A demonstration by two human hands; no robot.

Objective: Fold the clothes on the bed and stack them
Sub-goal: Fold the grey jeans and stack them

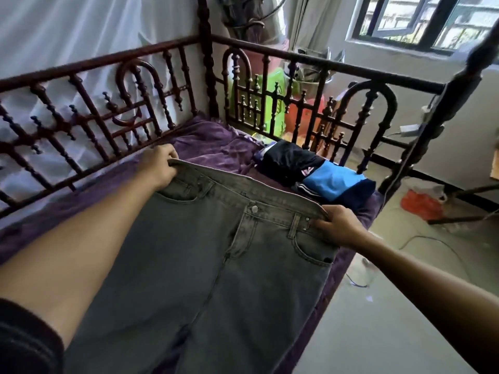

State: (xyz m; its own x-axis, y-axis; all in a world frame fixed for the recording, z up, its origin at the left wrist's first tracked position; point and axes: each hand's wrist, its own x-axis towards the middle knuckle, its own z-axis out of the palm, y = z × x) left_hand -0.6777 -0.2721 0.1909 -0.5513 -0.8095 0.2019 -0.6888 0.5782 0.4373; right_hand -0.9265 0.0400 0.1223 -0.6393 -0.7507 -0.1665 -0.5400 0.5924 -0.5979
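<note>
As the faded grey denim jeans (pixel 216 252) lie flat on the purple-sheeted bed (pixel 210 141), the left hand (pixel 159 166) and right hand (pixel 337 225) pinch the waistband's corners; the heavy, stiff cloth should crease cleanly when folded.

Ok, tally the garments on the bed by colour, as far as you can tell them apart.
Grey: 1, the jeans, held at the waistband by the left hand and right hand.
Black: 1, folded garment.
Blue: 1, folded garment.
Total: 3; the pile may hide more.
</note>
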